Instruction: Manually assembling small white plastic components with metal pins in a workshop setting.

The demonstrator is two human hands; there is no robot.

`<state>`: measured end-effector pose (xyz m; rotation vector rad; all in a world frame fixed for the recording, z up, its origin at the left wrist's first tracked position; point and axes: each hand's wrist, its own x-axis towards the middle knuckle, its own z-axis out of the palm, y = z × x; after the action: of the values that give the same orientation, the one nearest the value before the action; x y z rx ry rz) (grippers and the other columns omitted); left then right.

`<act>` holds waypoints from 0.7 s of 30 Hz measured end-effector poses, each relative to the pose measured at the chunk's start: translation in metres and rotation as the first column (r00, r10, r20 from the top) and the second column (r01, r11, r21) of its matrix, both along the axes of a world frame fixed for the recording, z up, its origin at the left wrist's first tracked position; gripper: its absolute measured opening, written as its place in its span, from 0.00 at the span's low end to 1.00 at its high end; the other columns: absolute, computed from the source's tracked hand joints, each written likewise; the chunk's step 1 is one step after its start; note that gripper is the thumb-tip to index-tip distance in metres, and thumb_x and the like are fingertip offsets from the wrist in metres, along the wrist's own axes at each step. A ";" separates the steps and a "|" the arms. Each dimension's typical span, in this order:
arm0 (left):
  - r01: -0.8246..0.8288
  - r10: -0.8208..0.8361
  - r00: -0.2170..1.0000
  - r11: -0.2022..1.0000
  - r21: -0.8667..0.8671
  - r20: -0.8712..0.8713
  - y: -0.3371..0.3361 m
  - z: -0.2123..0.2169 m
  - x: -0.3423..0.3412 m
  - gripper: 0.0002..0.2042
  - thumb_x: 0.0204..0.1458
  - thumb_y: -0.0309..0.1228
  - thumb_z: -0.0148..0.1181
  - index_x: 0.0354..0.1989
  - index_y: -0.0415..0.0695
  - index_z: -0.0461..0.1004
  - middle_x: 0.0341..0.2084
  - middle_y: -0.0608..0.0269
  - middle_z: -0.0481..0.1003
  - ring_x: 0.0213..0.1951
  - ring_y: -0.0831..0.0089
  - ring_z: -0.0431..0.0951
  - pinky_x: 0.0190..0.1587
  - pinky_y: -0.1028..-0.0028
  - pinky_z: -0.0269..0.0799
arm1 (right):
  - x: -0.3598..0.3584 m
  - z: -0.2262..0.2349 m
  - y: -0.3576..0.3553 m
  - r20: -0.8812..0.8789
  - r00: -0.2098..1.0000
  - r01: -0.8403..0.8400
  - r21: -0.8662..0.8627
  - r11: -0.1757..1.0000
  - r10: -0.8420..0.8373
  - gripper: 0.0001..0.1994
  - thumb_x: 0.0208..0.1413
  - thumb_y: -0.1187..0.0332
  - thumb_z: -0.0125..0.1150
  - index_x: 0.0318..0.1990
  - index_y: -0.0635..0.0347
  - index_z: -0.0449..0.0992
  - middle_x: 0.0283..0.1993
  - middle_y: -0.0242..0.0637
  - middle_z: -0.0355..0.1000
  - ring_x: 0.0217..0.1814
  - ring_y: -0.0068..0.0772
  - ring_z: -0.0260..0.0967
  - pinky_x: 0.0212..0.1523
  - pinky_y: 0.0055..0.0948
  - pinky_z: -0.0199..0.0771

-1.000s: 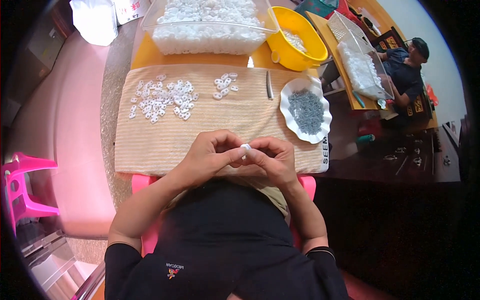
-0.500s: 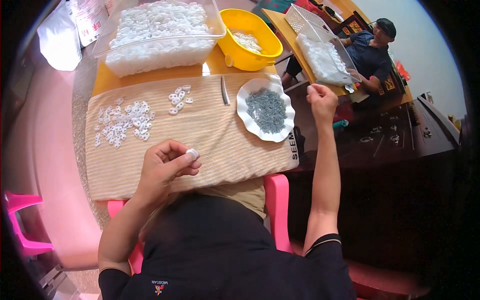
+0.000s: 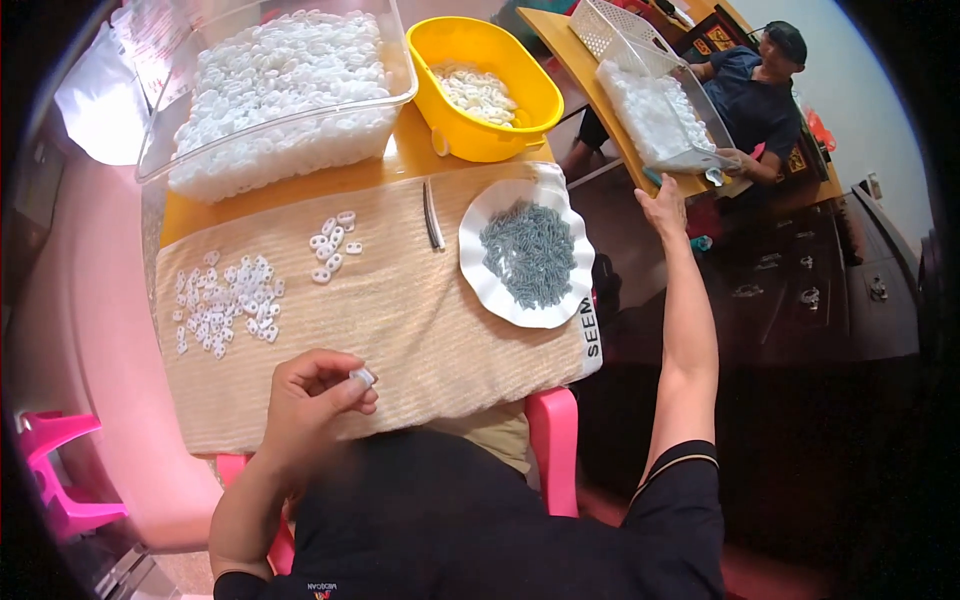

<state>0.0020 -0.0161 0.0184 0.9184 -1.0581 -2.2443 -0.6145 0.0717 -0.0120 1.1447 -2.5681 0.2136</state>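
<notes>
My left hand [image 3: 305, 400] hovers over the near edge of a beige woven mat [image 3: 400, 320] and pinches a small white ring-shaped piece [image 3: 362, 377] between thumb and fingertips. My right hand [image 3: 662, 205] is stretched far out to the right, past the mat's edge and beyond a white scalloped plate [image 3: 490, 290] of small grey pieces [image 3: 530, 255]. It is next to the corner of a neighbouring table [image 3: 600, 120], and I cannot see whether its fingers hold anything. Two loose groups of white rings lie on the mat, a larger one [image 3: 225, 300] and a smaller one [image 3: 333, 243].
A thin metal tool [image 3: 432, 213] lies beside the plate. Behind the mat stand a clear bin [image 3: 280, 90] heaped with white rings and a yellow tub [image 3: 485, 85] holding some. Another person [image 3: 755, 95] sits at the neighbouring table with a clear tray [image 3: 655, 115] of white pieces. A pink stool [image 3: 55, 470] stands at my left.
My hands were together over the mat's near edge; the right one then left and has reached farther right, past the plate. The left hand keeps hold of the white piece.
</notes>
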 end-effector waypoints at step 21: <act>0.024 -0.035 0.993 0.995 -0.099 -0.115 0.007 0.004 -0.002 0.05 0.51 0.19 0.57 0.37 0.37 0.75 0.35 0.55 0.75 0.32 0.73 0.77 0.36 0.74 0.78 | 0.142 0.072 -0.010 0.184 0.980 0.010 -0.412 0.911 0.072 0.10 0.55 0.66 0.56 0.40 0.61 0.78 0.31 0.42 0.76 0.32 0.37 0.74 0.35 0.33 0.71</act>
<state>0.0000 -0.0088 0.0219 0.7260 -1.1235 -2.2195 -0.4723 0.0617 0.0596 1.0429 -2.4929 0.8717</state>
